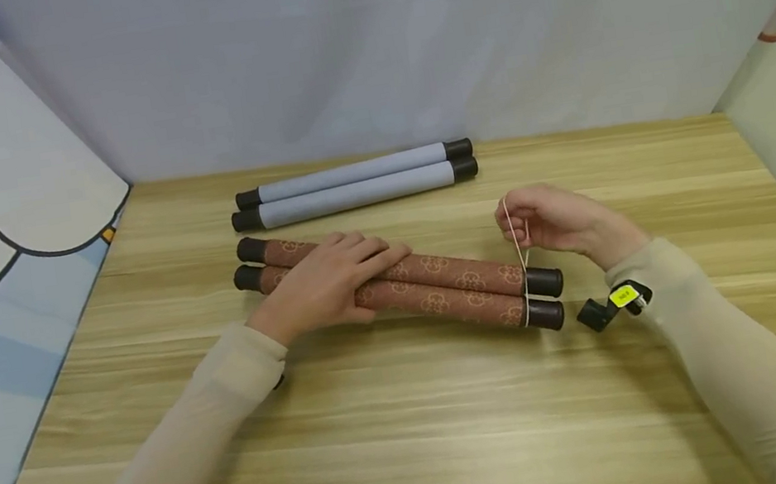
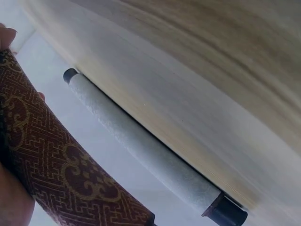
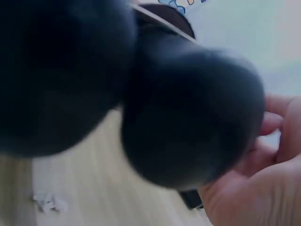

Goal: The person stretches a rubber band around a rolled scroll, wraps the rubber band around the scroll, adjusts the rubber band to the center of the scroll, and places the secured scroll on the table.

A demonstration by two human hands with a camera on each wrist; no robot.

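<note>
Gripping, left hand (image 1: 334, 283): partly curled over two brown scrolls (image 1: 472, 279) on wood-grain table (image 1: 419, 446).
Holding, right hand (image 1: 556, 221): fingers curled, thin pale cord (image 1: 512, 232) looped round scrolls.
Left-wrist view only: woven fretwork (image 2: 44, 181), clearly textured.

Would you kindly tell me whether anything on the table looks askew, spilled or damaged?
Nothing looks spilled or damaged. Only the two brown rolls under the left hand lie slightly askew: their right ends slant toward the person, while the grey pair lies nearly along the back edge of the table.
</note>
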